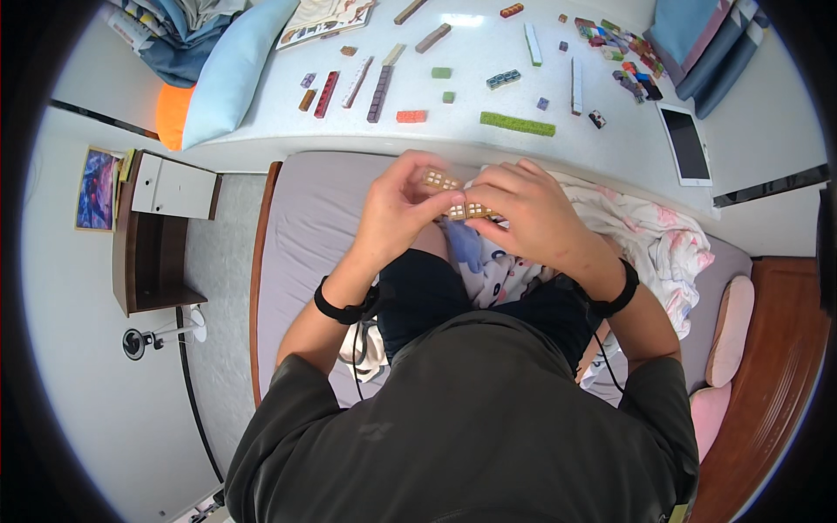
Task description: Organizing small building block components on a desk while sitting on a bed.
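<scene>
both hands are meeting above the person's lap, just in front of the near edge of the white desk (pixel 366 131), and between them they are holding a tan studded block strip (pixel 455 196). the strip's long axis is running from upper left to lower right, slightly tilted, so one end is sitting in each hand. the left hand (pixel 397 213) is pinching the upper left end, thumb and forefinger curled closed around it. the right hand (pixel 527 213) is covering the lower right end with its fingers folded down over the top, closed on the same strip. the strip may in fact be two short pieces being pressed together end to end, but the fingers are hiding the join, so that is hard to say. neither hand is nearer than the other: the strip is lying straight across the gap, with its studded face showing toward the camera.

out on the desk, well apart from the hands, other blocks are lying loose: a long green bar (pixel 517 124) nearest the near edge, a small orange brick (pixel 411 116) to its left, and a dark brown strip (pixel 379 92) beyond that. a white tablet (pixel 685 144) is resting toward the right edge.
</scene>
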{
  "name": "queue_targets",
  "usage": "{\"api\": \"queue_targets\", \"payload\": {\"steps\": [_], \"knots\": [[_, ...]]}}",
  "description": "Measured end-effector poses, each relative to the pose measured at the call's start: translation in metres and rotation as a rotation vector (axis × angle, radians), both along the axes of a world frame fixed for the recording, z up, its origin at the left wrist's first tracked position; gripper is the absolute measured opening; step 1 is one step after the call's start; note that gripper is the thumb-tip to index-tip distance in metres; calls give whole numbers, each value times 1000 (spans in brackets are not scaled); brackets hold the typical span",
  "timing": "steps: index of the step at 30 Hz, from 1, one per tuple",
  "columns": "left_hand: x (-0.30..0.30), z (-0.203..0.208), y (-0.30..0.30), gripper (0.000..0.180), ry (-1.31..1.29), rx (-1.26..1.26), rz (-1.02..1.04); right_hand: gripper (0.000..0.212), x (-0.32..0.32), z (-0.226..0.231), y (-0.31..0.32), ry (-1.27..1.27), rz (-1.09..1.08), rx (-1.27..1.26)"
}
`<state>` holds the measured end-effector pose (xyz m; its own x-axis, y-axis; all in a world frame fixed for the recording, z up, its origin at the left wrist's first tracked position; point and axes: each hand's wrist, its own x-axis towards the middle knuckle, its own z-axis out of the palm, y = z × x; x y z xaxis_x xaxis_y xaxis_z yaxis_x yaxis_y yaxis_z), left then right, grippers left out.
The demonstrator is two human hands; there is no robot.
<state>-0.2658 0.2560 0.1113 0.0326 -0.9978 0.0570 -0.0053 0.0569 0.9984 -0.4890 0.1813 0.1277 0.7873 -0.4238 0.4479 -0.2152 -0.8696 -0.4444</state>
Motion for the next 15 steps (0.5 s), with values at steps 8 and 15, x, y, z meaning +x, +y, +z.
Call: {"api": "queue_targets", "payload": {"steps": [8,15], "knots": [[14,-5,1,38,103,33,-28,20,-2,6,-8,-52,-130,24],[12,1,12,46,76,109,-158,19,-4,16,-21,-8,-69,-21]]}}
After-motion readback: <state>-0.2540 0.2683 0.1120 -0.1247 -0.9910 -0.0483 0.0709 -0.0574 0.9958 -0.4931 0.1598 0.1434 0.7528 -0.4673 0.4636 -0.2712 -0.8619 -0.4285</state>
